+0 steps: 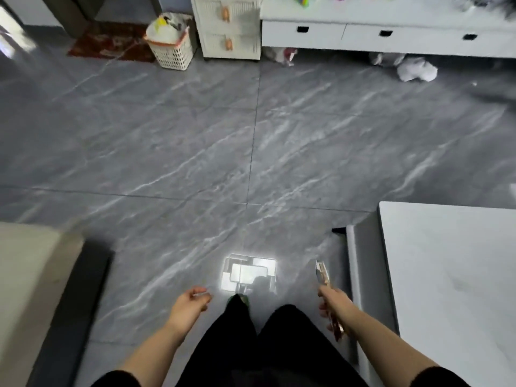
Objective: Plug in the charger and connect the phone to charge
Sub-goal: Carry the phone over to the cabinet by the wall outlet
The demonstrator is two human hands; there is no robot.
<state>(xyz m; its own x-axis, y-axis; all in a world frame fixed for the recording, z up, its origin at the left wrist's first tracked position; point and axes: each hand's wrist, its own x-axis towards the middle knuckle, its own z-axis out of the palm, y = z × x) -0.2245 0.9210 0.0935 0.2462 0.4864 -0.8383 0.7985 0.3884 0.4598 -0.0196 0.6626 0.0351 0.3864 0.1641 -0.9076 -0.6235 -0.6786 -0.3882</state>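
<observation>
Right hand [332,303] grips phone [324,275].

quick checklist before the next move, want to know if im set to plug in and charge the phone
1. Phone in hand: ok, the right hand grips the phone edge-on.
2. Left hand free for the charger: ok, it is open and empty.
3. Charger located: not ok, no charger or cable shows anywhere in view.
4. Socket located: not ok, no outlet is visible.
5. Path ahead: ok, the grey tiled floor is bare up to the white drawer unit.
6. Phone's charging port: cannot tell, the phone is too blurred.
</observation>
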